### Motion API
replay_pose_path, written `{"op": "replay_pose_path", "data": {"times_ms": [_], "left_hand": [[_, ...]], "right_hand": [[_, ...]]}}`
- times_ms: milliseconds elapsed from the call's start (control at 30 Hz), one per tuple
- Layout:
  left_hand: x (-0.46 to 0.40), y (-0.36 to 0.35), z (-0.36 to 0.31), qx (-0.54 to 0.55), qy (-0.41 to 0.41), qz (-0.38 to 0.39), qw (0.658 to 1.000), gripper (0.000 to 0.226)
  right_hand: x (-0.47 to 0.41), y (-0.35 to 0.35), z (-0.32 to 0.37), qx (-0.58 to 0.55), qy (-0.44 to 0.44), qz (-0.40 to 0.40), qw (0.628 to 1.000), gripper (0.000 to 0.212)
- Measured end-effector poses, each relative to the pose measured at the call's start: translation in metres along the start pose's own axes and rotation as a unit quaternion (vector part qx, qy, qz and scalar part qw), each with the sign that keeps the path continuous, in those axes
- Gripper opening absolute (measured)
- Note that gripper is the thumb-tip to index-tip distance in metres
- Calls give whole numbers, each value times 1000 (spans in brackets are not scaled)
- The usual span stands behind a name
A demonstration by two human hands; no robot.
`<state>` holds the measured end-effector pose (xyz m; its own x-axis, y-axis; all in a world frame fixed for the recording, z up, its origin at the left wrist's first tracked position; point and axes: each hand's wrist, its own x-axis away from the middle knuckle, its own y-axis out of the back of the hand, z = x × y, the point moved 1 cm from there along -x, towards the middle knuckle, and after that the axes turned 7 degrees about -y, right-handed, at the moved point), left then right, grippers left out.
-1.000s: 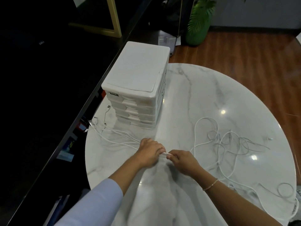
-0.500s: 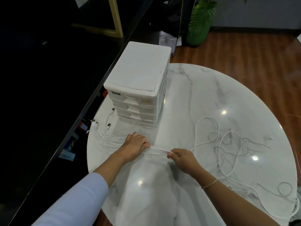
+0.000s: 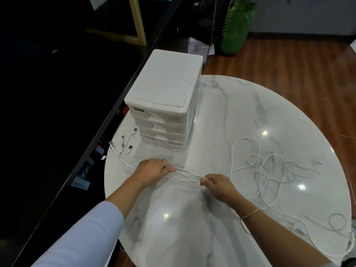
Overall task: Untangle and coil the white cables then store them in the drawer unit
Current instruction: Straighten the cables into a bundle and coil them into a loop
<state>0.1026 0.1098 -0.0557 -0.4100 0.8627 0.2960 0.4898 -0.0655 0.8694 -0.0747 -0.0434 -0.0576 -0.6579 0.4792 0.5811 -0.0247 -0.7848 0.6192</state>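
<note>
Nearest, two forearms reach in over the round marble table (image 3: 221, 116); the left arm wears a pale sleeve (image 3: 86, 234), the right wrist a thin bracelet (image 3: 250, 213). The left hand (image 3: 152, 171) lies knuckles up, fingers curled round a bundle of white cables (image 3: 187, 174); the right hand (image 3: 219, 186) pinches the same bundle between thumb and curled fingers, just right of the left. Between the two hands the strands run nearly level, left to right, dipping a little toward the right hand, stretched fairly straight and fanned slightly apart; both hands hover near the tabletop, the wrists angled inward toward each other.

Left of the left hand the strands fan out toward the table's left edge, ending in several plugs (image 3: 123, 146) that point up and away; right of the right hand the cables fall into a loose tangle (image 3: 269, 166) of loops spread across the right side of the table, with one small loop (image 3: 337, 221) near the right rim.

Farther back stands the drawer unit (image 3: 165, 105), white, its drawer fronts facing the person, all drawers closed; behind it are a wooden floor (image 3: 298, 60) and a green plant (image 3: 236, 26).
</note>
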Motion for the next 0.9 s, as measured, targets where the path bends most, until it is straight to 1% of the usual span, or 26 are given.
{"op": "replay_pose_path", "data": {"times_ms": [100, 133, 167, 233, 300, 333, 400, 433, 533, 633, 667, 733, 767, 800, 833, 867, 900], "left_hand": [[3, 2, 14, -29, -50, 0, 998, 30], [6, 4, 23, -32, -55, 0, 998, 27], [9, 6, 33, -28, -51, -1, 998, 25], [16, 11, 53, -12, -36, -3, 999, 30], [20, 15, 64, 6, -22, -16, 1000, 25], [20, 16, 66, -1, -23, -27, 999, 29], [17, 17, 65, -28, -41, -55, 997, 58], [17, 17, 63, -33, -46, -66, 996, 68], [18, 15, 56, -27, -31, -96, 995, 77], [15, 9, 53, -26, -4, -84, 996, 82], [15, 7, 55, -26, 2, -75, 997, 81], [15, 8, 59, -27, 24, -50, 998, 72], [16, 10, 58, -31, 32, -49, 998, 67], [15, 11, 55, -53, 25, -76, 995, 64], [13, 12, 49, -89, -2, -115, 989, 59], [10, 11, 40, -108, -36, -138, 984, 51], [7, 8, 28, -104, -77, -134, 983, 43]], "right_hand": [[-1, 0, -2, 2, -1, 9, 1000, 29], [0, 1, -4, -1, -5, 9, 1000, 30], [0, 2, -7, -6, -11, 10, 1000, 30], [2, 4, -11, -4, -16, 17, 1000, 30], [3, 2, -12, 9, -11, 22, 1000, 31], [3, 1, -10, 10, -8, 21, 1000, 31], [3, -1, -8, 12, -6, 22, 1000, 31], [3, -1, -8, 14, -6, 22, 1000, 32], [3, -2, -9, 14, -8, 20, 1000, 33], [3, -1, -8, 12, -8, 21, 1000, 33], [2, 0, -9, 14, -8, 21, 1000, 33], [3, 1, -12, 17, -10, 22, 1000, 32], [3, 1, -14, 17, -11, 21, 1000, 31], [4, 1, -15, 16, -12, 21, 1000, 30], [4, 1, -15, 13, -12, 21, 1000, 30], [5, 1, -15, 10, -11, 22, 1000, 30], [5, 1, -14, 7, -9, 25, 1000, 30]]}}
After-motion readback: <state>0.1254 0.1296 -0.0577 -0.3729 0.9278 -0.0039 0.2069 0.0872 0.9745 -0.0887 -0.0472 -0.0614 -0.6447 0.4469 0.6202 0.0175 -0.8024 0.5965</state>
